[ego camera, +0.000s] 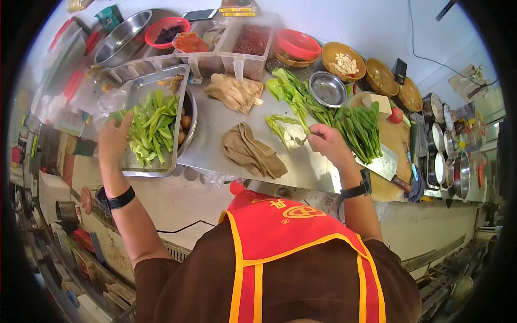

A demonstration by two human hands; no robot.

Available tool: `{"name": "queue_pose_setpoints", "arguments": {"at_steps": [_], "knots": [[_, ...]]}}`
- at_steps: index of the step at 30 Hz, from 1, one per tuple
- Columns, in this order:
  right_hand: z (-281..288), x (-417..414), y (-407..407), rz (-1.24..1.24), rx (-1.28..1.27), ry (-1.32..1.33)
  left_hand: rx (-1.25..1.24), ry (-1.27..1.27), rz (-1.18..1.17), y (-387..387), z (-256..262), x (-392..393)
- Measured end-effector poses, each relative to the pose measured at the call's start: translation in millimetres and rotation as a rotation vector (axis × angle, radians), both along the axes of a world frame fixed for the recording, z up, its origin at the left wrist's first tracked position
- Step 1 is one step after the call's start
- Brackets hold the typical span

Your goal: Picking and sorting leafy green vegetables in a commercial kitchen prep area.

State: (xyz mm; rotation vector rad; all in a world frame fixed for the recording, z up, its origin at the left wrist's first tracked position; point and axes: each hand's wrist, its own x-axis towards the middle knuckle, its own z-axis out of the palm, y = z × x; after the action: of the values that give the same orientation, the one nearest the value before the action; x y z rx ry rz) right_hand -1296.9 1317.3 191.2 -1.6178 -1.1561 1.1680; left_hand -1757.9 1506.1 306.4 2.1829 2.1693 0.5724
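Observation:
My left hand (113, 139) is over the left side of a metal tray (171, 167), touching a heap of cut leafy greens (153, 125). Its fingertips are partly hidden, so its grip on the leaves is unclear. My right hand (329, 143) pinches the lower end of a green leafy stalk (299, 109) above the steel worktop (206, 137). Beside those fingers lie a whitish scrap (294, 135) and yellowish trimmings (278, 125). A bunch of dark leafy greens (363, 131) rests to the right, partly over the blade of a cleaver (385, 161).
Two brown cloths (252, 151) lie mid-worktop. Behind stand clear food bins (244, 60), a small steel bowl (328, 89) and a bowl of garlic cloves (343, 60). Tofu (377, 105) and a tomato (396, 116) sit near the round chopping board (387, 189). A bowl of brown round items (190, 117) is partly under the tray.

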Motion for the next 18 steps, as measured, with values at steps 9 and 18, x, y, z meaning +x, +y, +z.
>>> {"name": "queue_pose_setpoints", "arguments": {"at_steps": [9, 18], "knots": [[31, -50, 24, 0.029, 0.077, 0.041, 0.250, -0.294, -0.175, 2, -23, 6], [85, -174, 99, 0.396, 0.162, 0.445, -0.409, -1.223, -0.451, -76, -37, 101]]}}
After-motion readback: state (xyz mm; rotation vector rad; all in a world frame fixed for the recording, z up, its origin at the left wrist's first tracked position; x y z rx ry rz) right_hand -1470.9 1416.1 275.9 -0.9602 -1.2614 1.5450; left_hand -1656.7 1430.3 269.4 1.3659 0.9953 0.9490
